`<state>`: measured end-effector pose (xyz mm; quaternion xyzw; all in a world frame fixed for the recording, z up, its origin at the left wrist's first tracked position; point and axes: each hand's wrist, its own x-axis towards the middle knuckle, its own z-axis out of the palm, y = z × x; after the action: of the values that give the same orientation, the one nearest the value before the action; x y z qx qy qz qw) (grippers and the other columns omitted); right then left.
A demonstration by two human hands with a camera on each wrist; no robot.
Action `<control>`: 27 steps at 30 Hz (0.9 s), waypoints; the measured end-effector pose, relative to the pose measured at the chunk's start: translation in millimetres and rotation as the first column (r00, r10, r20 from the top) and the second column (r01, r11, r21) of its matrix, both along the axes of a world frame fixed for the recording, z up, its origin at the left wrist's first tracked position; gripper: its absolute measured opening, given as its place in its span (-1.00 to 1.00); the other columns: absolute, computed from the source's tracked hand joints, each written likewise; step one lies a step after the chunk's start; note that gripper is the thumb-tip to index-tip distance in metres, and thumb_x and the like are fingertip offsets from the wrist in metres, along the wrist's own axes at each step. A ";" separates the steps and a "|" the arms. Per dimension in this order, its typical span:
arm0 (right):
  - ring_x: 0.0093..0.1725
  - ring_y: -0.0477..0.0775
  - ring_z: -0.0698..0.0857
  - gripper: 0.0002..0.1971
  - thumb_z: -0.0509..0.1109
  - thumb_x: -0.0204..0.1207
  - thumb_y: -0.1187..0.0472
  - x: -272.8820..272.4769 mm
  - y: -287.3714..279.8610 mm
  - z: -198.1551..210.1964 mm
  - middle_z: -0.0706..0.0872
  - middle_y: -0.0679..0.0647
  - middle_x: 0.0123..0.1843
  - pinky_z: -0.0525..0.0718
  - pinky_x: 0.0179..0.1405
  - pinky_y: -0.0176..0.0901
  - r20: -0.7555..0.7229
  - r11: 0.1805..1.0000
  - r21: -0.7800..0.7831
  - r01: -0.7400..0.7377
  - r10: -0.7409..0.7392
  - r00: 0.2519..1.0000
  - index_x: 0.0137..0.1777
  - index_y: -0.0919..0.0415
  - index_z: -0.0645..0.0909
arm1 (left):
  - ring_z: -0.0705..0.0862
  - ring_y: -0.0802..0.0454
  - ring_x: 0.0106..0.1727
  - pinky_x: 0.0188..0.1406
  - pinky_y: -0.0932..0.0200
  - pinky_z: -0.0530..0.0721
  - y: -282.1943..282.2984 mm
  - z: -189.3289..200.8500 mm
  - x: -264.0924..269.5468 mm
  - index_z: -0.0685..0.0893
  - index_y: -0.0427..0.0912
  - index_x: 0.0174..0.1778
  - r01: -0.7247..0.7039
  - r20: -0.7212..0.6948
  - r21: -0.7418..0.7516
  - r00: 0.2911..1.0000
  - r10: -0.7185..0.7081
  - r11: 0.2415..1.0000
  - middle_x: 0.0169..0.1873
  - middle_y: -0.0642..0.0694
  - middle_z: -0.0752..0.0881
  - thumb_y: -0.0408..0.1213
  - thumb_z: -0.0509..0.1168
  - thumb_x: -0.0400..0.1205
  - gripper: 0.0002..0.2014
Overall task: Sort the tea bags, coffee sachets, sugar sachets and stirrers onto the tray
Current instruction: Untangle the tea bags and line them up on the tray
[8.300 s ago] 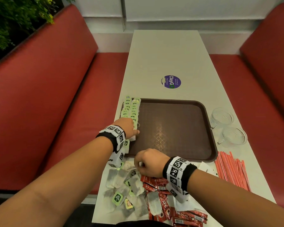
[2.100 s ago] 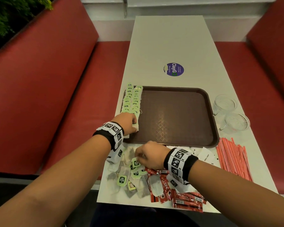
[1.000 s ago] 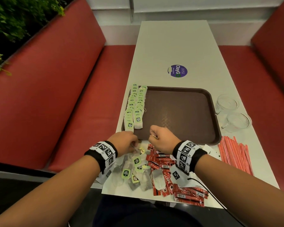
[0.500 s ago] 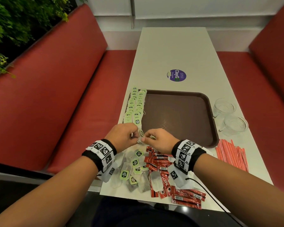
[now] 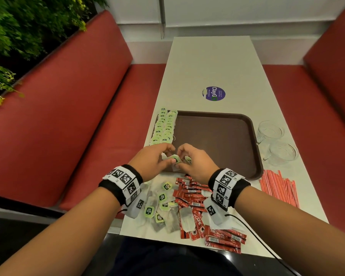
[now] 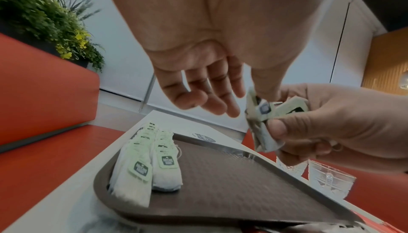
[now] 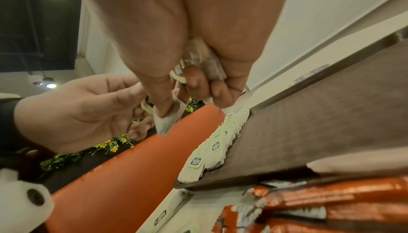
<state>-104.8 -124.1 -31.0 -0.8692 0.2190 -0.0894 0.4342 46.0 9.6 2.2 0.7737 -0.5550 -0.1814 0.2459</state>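
Tea bags mid-handoff over near-left corner of tray, rows straight ahead.

Left to right: two finished tea bag rows [image 5: 164, 127] along tray [image 5: 217, 136] left edge, long axis running near-to-far, nearest bags just beyond the hands. Left hand [image 5: 151, 159] fingers loosely spread, thumb and fingertip at the green tag of the held tea bag [image 5: 175, 158], grip not yet firm. Right hand [image 5: 193, 162] curled round a small bunch, pinching that bag by thumb and forefinger. Left nearer the rows, so likely placement by left at near end of a row, bag aligned with row axis. Loose tea bag pile [image 5: 159, 206], coffee sachets [image 5: 195, 206] at table near edge; stirrers [image 5: 279, 188] near right edge, all off tray.
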 end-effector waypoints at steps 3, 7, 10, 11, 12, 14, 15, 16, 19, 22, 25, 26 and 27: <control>0.04 -0.05 0.72 -0.66 0.56 0.52 0.08 0.7 3.7 1.2 0.76 -0.14 0.04 0.65 0.10 -0.13 0.011 1.000 0.010 -0.016 0.016 1.000 0.24 -0.03 0.57 | 0.53 0.34 -0.28 -0.11 0.10 0.58 -4.6 3.7 1.2 0.74 0.01 0.00 0.021 0.106 -0.018 0.994 -0.019 1.000 -0.20 0.19 0.63 -0.12 0.38 0.67 -0.93; -0.17 -0.03 0.67 -0.91 0.49 0.57 0.11 0.8 3.9 5.0 0.74 -0.04 -0.19 0.64 -0.14 -0.09 0.016 0.999 -0.034 -0.035 0.035 0.999 -0.04 0.09 0.69 | 0.59 0.22 -0.24 -0.11 0.07 0.63 -7.9 14.0 0.5 0.78 0.03 -0.08 0.080 0.128 -0.073 0.989 -0.070 0.994 -0.23 0.16 0.69 -0.11 0.44 0.62 -0.94; -0.20 -0.05 0.67 -0.93 0.47 0.59 0.13 1.2 3.7 8.3 0.74 -0.04 -0.22 0.62 -0.19 -0.12 0.031 0.998 -0.016 -0.056 0.057 0.998 -0.09 0.09 0.69 | 0.62 0.17 -0.22 -0.12 0.09 0.63 -6.6 19.8 -1.9 0.80 0.06 -0.08 0.085 0.095 -0.049 0.992 -0.080 0.995 -0.25 0.15 0.71 -0.11 0.47 0.59 -0.95; -0.22 -0.08 0.66 -0.93 0.47 0.59 0.13 1.1 3.4 9.3 0.74 -0.04 -0.22 0.62 -0.22 -0.16 0.032 0.998 -0.013 -0.062 0.063 0.998 -0.08 0.09 0.70 | 0.63 0.15 -0.20 -0.10 0.08 0.63 -6.0 20.6 -2.5 0.80 0.05 -0.06 0.088 0.100 -0.025 0.991 -0.085 0.996 -0.24 0.15 0.72 -0.12 0.47 0.60 -0.95; -0.25 -0.13 0.64 -0.93 0.47 0.59 0.13 1.1 3.2 9.2 0.74 -0.04 -0.22 0.58 -0.25 -0.22 0.025 0.998 -0.011 -0.065 0.066 0.998 -0.07 0.10 0.70 | 0.63 0.14 -0.19 -0.09 0.08 0.64 -5.4 20.4 -2.3 0.81 0.04 -0.04 0.091 0.108 0.000 0.990 -0.091 0.996 -0.23 0.14 0.73 -0.14 0.45 0.61 -0.94; -0.29 -0.20 0.60 -0.94 0.45 0.61 0.13 0.4 3.0 9.5 0.72 -0.08 -0.20 0.53 -0.27 -0.29 0.001 0.998 -0.011 -0.063 0.063 0.998 -0.02 0.09 0.67 | 0.65 0.11 -0.18 -0.08 0.04 0.65 -4.9 20.0 1.1 0.80 0.01 -0.03 0.078 0.105 0.015 0.991 -0.079 0.997 -0.22 0.11 0.74 -0.18 0.40 0.65 -0.93; -0.28 -0.17 0.61 -0.92 0.42 0.63 0.12 -0.4 2.5 9.3 0.72 -0.09 -0.14 0.55 -0.26 -0.26 -0.011 0.998 -0.023 -0.056 0.055 0.998 0.05 0.07 0.63 | 0.66 0.09 -0.18 -0.08 0.03 0.66 -5.6 19.6 4.9 0.79 -0.01 -0.02 0.051 0.105 0.004 0.993 -0.051 0.999 -0.21 0.09 0.75 -0.20 0.38 0.67 -0.92; -0.29 -0.12 0.62 -0.88 0.39 0.64 0.13 -1.6 1.5 9.0 0.73 -0.08 -0.08 0.57 -0.26 -0.21 -0.024 0.999 -0.032 -0.044 0.044 0.999 0.14 0.05 0.58 | 0.67 0.07 -0.17 -0.08 0.02 0.66 -7.6 18.8 10.2 0.78 -0.02 0.00 0.012 0.114 -0.013 0.993 -0.011 1.000 -0.20 0.08 0.75 -0.21 0.36 0.68 -0.92; -0.34 0.03 0.60 -0.85 0.28 0.62 0.23 -6.4 -2.4 8.9 0.72 0.07 -0.10 0.57 -0.32 -0.08 -0.042 0.998 0.058 0.012 -0.009 0.999 0.10 0.07 0.38 | 0.64 0.03 -0.18 -0.13 0.03 0.65 -15.9 14.1 32.0 0.75 -0.01 0.03 -0.124 0.167 0.018 0.979 0.120 0.992 -0.20 0.08 0.73 -0.22 0.32 0.71 -0.90; -0.36 0.03 0.48 -0.92 0.26 0.59 0.30 -11.8 -5.4 7.6 0.62 0.12 -0.25 0.47 -0.34 -0.07 -0.086 0.997 0.068 0.019 -0.013 0.996 -0.07 0.20 0.38 | 0.68 -0.04 -0.02 -0.02 0.08 0.63 -25.1 0.2 53.3 0.73 -0.01 0.17 -0.159 0.250 0.258 0.964 0.093 0.953 0.00 -0.02 0.78 -0.17 0.30 0.72 -0.84; -0.32 0.02 0.46 -0.91 0.27 0.54 0.31 -15.7 -7.6 5.4 0.60 0.13 -0.25 0.46 -0.30 -0.05 -0.094 0.999 0.041 0.014 -0.010 0.995 -0.17 0.25 0.43 | 0.69 -0.06 0.12 0.03 0.18 0.57 -36.1 -14.9 55.7 0.70 -0.03 0.30 -0.089 0.248 0.455 0.968 -0.030 0.886 0.12 -0.06 0.76 -0.16 0.33 0.71 -0.75; -0.33 0.01 0.47 -0.90 0.28 0.54 0.30 -16.1 -8.9 4.3 0.60 0.12 -0.26 0.47 -0.31 -0.06 -0.093 0.999 0.043 0.020 -0.016 0.996 -0.19 0.22 0.43 | 0.68 -0.05 0.14 0.03 0.21 0.55 -40.3 -20.0 54.6 0.69 -0.05 0.32 -0.068 0.237 0.478 0.970 -0.054 0.876 0.13 -0.06 0.75 -0.16 0.34 0.71 -0.73; -0.34 -0.01 0.48 -0.88 0.30 0.55 0.29 -16.1 -10.2 2.9 0.60 0.09 -0.27 0.48 -0.31 -0.08 -0.096 0.999 0.045 0.024 -0.020 0.995 -0.20 0.18 0.43 | 0.68 -0.05 0.15 0.04 0.22 0.54 -44.5 -25.3 53.9 0.69 -0.06 0.33 -0.056 0.235 0.485 0.970 -0.068 0.873 0.13 -0.06 0.75 -0.16 0.35 0.70 -0.72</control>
<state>-120.9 -134.3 -28.1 -0.8597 0.2511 -0.0475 0.4424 99.9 -34.9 -23.1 0.8253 -0.5194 -0.2197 -0.0281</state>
